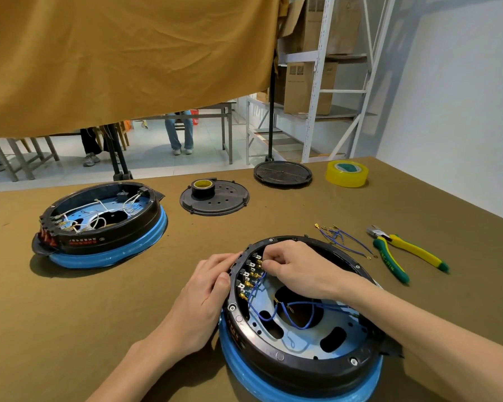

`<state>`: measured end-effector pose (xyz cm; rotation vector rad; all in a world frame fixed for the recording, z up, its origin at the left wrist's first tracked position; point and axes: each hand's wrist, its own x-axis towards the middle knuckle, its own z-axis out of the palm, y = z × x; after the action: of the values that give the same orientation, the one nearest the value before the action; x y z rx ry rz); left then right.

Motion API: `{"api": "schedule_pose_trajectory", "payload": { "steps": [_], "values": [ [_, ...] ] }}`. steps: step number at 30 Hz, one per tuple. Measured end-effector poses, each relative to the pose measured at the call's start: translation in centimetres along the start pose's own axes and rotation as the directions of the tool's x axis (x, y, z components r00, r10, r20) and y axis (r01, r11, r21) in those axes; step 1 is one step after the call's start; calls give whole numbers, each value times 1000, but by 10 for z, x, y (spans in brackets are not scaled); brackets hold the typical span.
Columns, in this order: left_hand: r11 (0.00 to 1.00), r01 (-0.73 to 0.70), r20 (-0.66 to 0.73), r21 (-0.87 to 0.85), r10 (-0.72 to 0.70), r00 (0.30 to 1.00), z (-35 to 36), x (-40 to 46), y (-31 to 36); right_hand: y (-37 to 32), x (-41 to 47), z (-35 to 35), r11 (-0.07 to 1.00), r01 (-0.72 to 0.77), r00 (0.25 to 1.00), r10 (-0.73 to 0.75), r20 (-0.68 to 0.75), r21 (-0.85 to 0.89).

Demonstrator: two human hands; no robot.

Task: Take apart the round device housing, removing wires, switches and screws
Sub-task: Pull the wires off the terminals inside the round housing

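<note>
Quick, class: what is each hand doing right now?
Left hand: fingers curled on the near housing, gripping its switch side.
Right hand: pinching a wire terminal at the switches.

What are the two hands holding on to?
The left hand grips the near round housing by its outer rim at the switches. The right hand pinches a blue wire connector at a switch terminal.
</note>
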<state>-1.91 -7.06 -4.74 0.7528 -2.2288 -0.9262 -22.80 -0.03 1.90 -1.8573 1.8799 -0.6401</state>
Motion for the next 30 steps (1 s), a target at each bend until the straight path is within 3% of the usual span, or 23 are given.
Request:
{"api": "schedule_pose_trajectory", "payload": {
  "steps": [7,13,20,26,30],
  "values": [
    [1000,-1,12,15,1,1000,0,0,0,-1,-1,-4,1000,8,1000,-8,26,-4],
    [1000,-4,-30,6,5,1000,5,1,4,7,-12,-2,996,7,1000,-8,9,94],
    [999,-8,-50,-46,6,999,6,1,6,7,-10,1,976,64,976,-17,-218,210],
    [997,-17,-67,-69,12,998,6,2,4,3,-1,-18,925,190,890,-20,-456,330],
    [998,-3,-58,-69,-1,998,5,2,5,22,18,-51,938,99,863,84,-498,331]
  ]
}}
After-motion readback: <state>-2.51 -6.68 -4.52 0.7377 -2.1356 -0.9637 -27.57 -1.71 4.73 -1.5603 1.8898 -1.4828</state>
